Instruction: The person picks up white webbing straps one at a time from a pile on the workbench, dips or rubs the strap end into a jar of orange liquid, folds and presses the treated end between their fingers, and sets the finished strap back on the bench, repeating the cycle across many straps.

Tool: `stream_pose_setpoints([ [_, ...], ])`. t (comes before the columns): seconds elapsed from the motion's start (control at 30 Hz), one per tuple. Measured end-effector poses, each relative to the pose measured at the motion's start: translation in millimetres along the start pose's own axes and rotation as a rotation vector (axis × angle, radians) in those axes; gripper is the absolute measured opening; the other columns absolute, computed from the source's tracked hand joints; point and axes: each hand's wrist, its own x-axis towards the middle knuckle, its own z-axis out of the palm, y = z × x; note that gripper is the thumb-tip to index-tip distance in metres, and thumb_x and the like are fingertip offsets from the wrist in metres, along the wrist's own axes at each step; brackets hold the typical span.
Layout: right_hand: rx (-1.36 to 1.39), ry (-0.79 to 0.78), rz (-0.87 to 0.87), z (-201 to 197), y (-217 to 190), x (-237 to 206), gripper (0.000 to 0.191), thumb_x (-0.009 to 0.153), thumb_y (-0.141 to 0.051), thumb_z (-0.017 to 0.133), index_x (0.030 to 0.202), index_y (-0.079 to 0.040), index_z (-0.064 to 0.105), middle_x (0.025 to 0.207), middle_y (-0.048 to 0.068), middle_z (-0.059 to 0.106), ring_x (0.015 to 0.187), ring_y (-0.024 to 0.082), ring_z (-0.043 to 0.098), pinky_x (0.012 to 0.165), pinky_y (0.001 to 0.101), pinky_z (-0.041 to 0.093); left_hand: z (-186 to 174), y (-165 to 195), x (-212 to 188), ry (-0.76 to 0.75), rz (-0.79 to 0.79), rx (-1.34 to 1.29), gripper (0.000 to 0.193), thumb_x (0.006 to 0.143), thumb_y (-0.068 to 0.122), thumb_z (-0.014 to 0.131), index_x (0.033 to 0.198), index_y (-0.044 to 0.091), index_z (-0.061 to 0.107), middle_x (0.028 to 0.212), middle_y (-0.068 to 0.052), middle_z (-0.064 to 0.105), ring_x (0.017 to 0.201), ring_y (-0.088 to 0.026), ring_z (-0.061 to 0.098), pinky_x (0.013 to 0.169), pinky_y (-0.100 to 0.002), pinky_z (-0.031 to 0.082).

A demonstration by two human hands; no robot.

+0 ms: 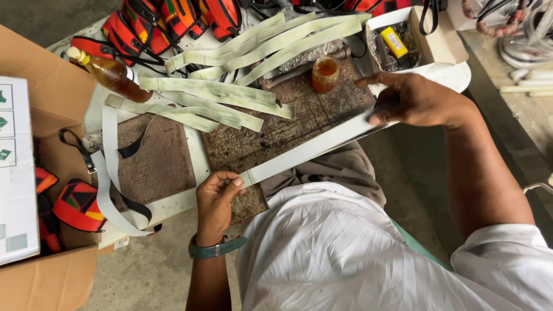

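Both hands pinch one pale strip [305, 151]: left hand [214, 204] at its near end, right hand [416, 99] at the far end. Beyond the right fingers, a jar [325, 74] holds amber liquid.

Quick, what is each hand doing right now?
Left hand: closed, pinching the near end of a long pale grey strip.
Right hand: gripping the strip's far end, forefinger extended.
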Motion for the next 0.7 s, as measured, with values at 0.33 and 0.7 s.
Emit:
stream_pose_setpoints([
  [0.33, -0.597, 0.429, -0.351, 17, 9, 62, 0.056, 0.083, 0.002, 0.063, 0.13, -0.024, 0.077, 0.128, 0.01, 0.059, 0.117, 0.032, 0.052, 0.104, 0.0432, 0.045, 15, 8, 15, -0.144, -0.1, 0.416, 0.023, 0.091, 0.013, 0.072, 0.11, -0.001, 0.071, 0.091, -0.009, 0.079, 0.074, -0.009, 0.071, 0.066, -0.024, 0.057],
  [0.7, -0.83, 0.149, -0.188, 30, -7, 113, 0.057, 0.081, 0.004, 0.056, 0.112, -0.037, 0.082, 0.138, 0.002, 0.054, 0.116, 0.028, 0.045, 0.108, 0.0437, 0.033, 2, 12, 14, 0.0, -0.168, 0.509, 0.03, 0.083, 0.011, 0.083, 0.106, -0.001, 0.069, 0.091, -0.01, 0.077, 0.074, -0.011, 0.07, 0.064, -0.026, 0.055],
])
